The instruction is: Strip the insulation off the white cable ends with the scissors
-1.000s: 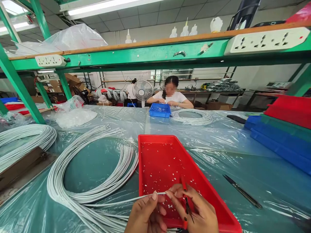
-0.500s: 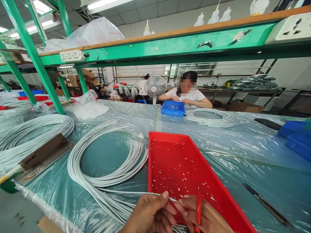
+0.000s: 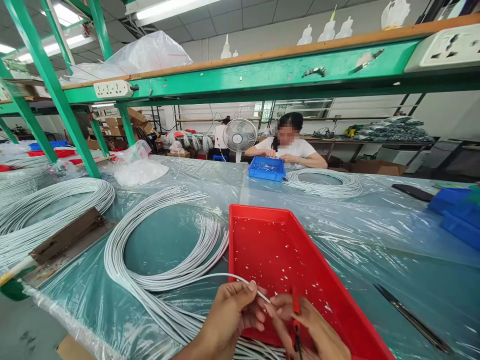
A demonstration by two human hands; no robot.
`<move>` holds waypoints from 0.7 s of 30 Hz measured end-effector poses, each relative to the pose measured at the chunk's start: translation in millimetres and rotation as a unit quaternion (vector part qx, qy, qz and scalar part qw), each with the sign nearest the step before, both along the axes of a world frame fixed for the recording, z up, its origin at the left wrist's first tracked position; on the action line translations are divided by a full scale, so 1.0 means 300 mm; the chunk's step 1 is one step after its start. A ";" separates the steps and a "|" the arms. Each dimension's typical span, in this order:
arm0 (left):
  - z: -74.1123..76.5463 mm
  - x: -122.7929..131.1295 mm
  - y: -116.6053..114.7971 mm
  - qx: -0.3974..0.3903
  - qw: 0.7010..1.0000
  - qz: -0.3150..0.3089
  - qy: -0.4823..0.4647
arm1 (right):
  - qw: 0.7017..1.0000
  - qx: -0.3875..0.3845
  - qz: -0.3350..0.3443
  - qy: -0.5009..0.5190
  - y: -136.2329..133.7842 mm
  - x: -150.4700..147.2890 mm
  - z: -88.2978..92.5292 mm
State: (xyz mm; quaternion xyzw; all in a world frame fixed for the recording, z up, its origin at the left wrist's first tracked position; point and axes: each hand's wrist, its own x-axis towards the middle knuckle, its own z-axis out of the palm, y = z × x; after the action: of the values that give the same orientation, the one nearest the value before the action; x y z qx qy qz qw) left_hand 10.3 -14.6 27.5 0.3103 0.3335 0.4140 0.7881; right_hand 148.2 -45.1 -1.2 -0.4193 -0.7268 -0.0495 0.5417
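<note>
Over the near edge of the red tray (image 3: pixel 258 212), my left hand (image 3: pixel 236 310) is closed, pinching a single white cable (image 3: pixel 225 274) between thumb and fingers. Its end reaches the fingertips of my right hand (image 3: pixel 307 320). My right hand is closed around a slim red-handled tool (image 3: pixel 296 302) with a dark lower part; its working end is hidden, so the exact kind is unclear. A loose coil of white cables (image 3: pixel 123 250) lies left of the tray, its strands running beneath my left hand. Small white scraps are scattered across the tray floor.
Tweezers (image 3: pixel 412 317) lie right of the tray. A metal fixture (image 3: pixel 69 235) sits at the left edge beside another cable coil (image 3: pixel 101 192). Across the table, a person (image 3: pixel 296 145) works at a blue tray (image 3: pixel 266 175). A green shelf beam (image 3: pixel 225 82) spans overhead.
The held cable now arches upward where it ran nearly flat before. My left hand has risen slightly, and the red-handled tool has shifted left and up with my right hand.
</note>
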 end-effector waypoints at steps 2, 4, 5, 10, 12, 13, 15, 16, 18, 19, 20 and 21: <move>-0.010 0.006 0.016 0.007 1.000 0.010 -0.008 | 0.996 -0.059 -0.028 0.063 0.009 -0.014 -0.015; -0.028 0.011 0.031 0.017 1.000 0.016 -0.020 | 0.988 -0.104 -0.030 0.111 0.018 -0.024 -0.032; -0.037 0.012 0.038 0.024 0.999 0.016 -0.029 | 0.984 -0.119 -0.022 0.129 0.022 -0.026 -0.038; -0.067 0.012 0.053 0.052 0.996 0.004 -0.073 | 0.975 -0.144 0.025 0.166 0.035 -0.020 -0.041; -0.066 0.009 0.052 0.057 0.995 0.003 -0.076 | 0.972 -0.152 0.033 0.178 0.035 -0.018 -0.038; -0.065 0.008 0.051 0.060 0.995 0.002 -0.074 | 0.970 -0.155 0.035 0.185 0.034 -0.017 -0.036; -0.060 0.006 0.050 0.070 0.995 0.002 -0.069 | 0.966 -0.158 0.041 0.200 0.033 -0.017 -0.035; -0.059 0.006 0.049 0.074 0.995 0.001 -0.067 | 0.964 -0.159 0.048 0.206 0.032 -0.018 -0.034; -0.057 0.007 0.050 0.076 0.995 0.003 -0.067 | 0.964 -0.155 0.063 0.209 0.032 -0.020 -0.031; -0.057 0.007 0.050 0.075 0.995 0.005 -0.067 | 0.964 -0.153 0.070 0.207 0.033 -0.022 -0.030; -0.057 0.008 0.050 0.073 0.995 0.005 -0.066 | 0.964 -0.150 0.075 0.207 0.033 -0.024 -0.027; -0.058 0.009 0.050 0.071 0.995 0.007 -0.065 | 0.963 -0.148 0.078 0.209 0.034 -0.025 -0.026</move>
State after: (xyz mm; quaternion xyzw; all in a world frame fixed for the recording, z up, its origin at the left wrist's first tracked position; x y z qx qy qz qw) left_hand 13.1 0.4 10.2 0.3358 0.2535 0.4617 0.7809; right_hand 140.6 -34.9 -8.9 -0.4378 -0.6274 0.1901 0.6153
